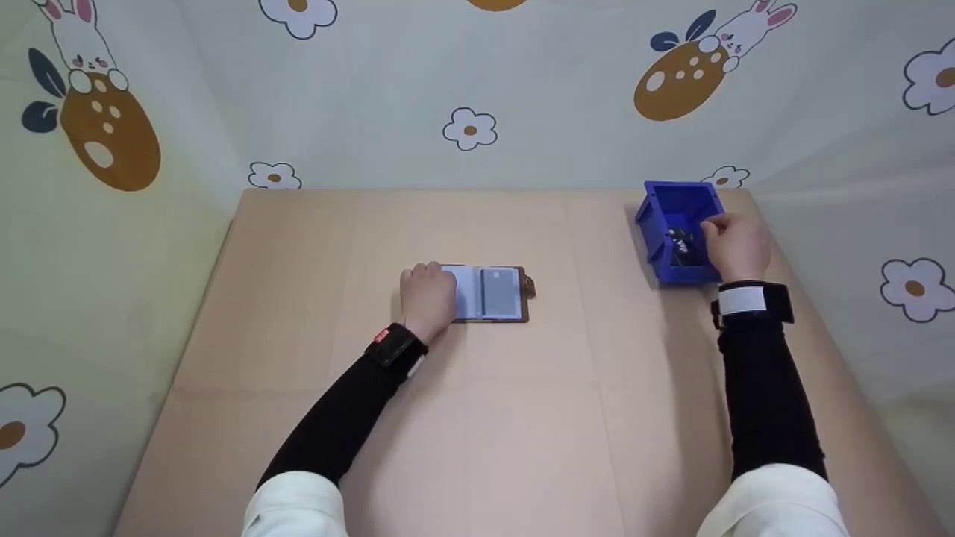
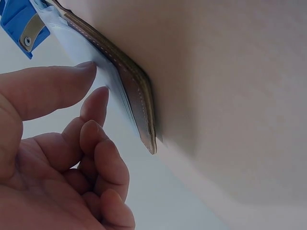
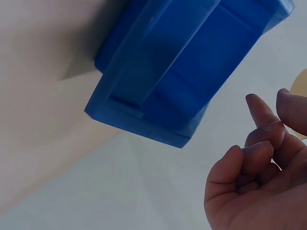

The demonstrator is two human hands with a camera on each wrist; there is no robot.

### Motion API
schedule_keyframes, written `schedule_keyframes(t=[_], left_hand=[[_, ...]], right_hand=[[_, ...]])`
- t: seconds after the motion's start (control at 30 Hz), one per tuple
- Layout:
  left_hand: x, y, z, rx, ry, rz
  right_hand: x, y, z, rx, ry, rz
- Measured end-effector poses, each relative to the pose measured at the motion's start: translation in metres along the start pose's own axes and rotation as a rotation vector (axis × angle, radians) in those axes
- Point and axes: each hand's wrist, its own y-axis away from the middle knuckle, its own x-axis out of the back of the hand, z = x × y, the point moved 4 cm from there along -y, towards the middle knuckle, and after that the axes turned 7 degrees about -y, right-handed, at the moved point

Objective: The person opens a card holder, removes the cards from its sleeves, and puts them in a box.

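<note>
A brown leather card holder [image 1: 524, 294] with clear plastic sleeves lies spread open near the table's middle, its snap strap [image 1: 529, 286] to the right. My left hand [image 1: 428, 298] covers its left end. In the left wrist view, the thumb and index finger pinch at the edge of the sleeves [image 2: 88, 51], the other fingers curled below. My right hand [image 1: 737, 246] is over the right rim of a blue plastic bin [image 1: 649, 231]. Its fingers are loosely bent, with thumb and index apart and nothing between them in the right wrist view. Small dark items [image 1: 680, 246] lie inside the bin.
The tan table [image 1: 522, 418] ends at a pale wall covering [image 1: 373, 112] printed with flowers and rabbits at the back and both sides. The bin stands near the table's back right corner. Both wrists wear black straps [image 1: 395, 347].
</note>
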Motion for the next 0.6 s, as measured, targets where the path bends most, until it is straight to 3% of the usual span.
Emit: schedule_keyframes(t=[0.27,0.6], left_hand=[[0.000,0.000,0.000,-0.002,-0.004,-0.004],[0.001,0.001,0.001,0.001,0.001,0.012]], right_hand=[[-0.005,0.008,-0.030,0.076,-0.011,-0.015],[-0.032,0.031,-0.079,0.316,-0.030,0.010]])
